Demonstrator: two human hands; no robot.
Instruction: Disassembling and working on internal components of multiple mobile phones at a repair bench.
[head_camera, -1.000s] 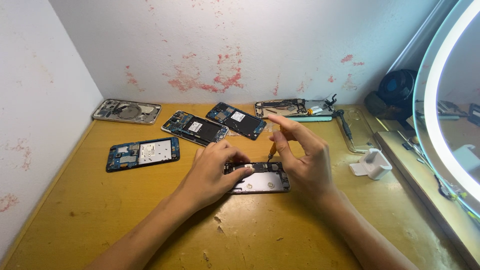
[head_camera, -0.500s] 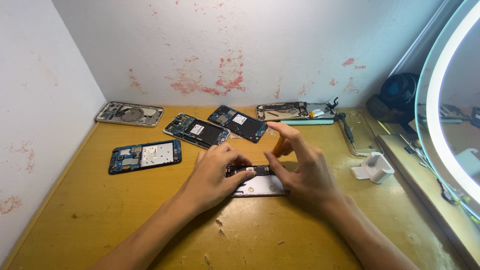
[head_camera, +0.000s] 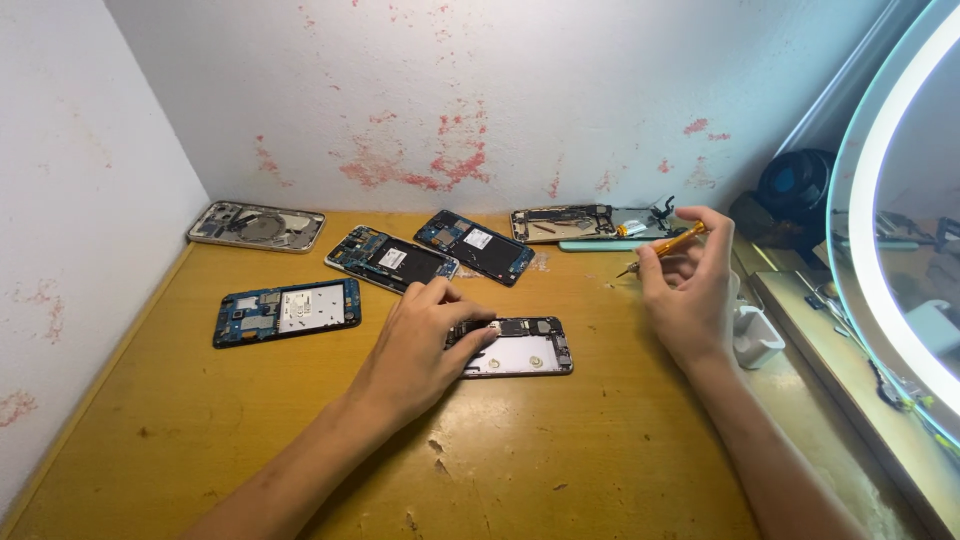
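Observation:
An opened phone (head_camera: 525, 347) with bare circuit parts lies flat on the yellow wooden table (head_camera: 250, 440). My left hand (head_camera: 420, 345) rests on its left end, fingers pressing it down. Lifted off to the right, my right hand (head_camera: 690, 290) grips a small orange screwdriver (head_camera: 668, 245), whose tip points left and down, clear of the phone.
Several other opened phones lie around: one blue board (head_camera: 285, 311) at left, two (head_camera: 392, 258) (head_camera: 475, 246) behind the hand, one (head_camera: 257, 226) in the back left corner, one (head_camera: 585, 223) by the wall. A white holder (head_camera: 755, 338) and a lit ring mirror (head_camera: 890, 240) stand at right.
My right hand has lifted away from the phone and moved right and back, with the screwdriver in it. The left hand has stayed on the phone.

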